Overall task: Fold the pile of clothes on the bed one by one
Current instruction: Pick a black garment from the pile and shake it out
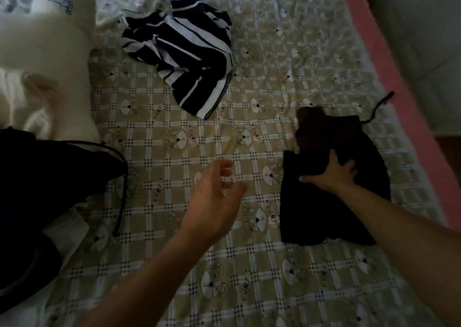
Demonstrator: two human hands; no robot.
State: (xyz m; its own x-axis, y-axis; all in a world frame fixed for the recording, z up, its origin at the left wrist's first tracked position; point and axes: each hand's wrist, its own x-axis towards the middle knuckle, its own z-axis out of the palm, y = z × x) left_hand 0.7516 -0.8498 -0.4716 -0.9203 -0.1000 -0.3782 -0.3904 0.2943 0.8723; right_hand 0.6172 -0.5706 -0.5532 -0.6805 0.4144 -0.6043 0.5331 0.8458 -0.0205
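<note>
1. The right hand (331, 174) lies on top of the folded dark garment (334, 209) at the right side of the bed (249, 264). Its fingers are spread wide and the thumb stretches out to the left, pressing the cloth down. I take it the palm is there to flatten the bundle so the folds hold.
2. The left hand (214, 197) hovers above the middle of the bed, just left of that garment and not touching it. Its fingers are loose and apart, holding nothing. From where I stand it looks free for whatever comes next.
3. The dark garment is a compact, roughly rectangular packet, lumpier at its far end where a layer sits on top. A thin cord (374, 112) trails from it toward the pink edge (389, 82) of the bed. The cloth is so dark that I cannot make out seams or count the layers.
4. The rest of the pile lies unfolded.
   - A navy-and-white striped garment (184, 54) is crumpled at the far middle, well apart from both hands.
   - A white garment (45, 52) is heaped at the far left.
   - A black garment with a drawstring (50, 177) sprawls at the near left.
5. My judgement is that one piece is about done and at least three are left to fold. The striped one looks a likely next reach.
</note>
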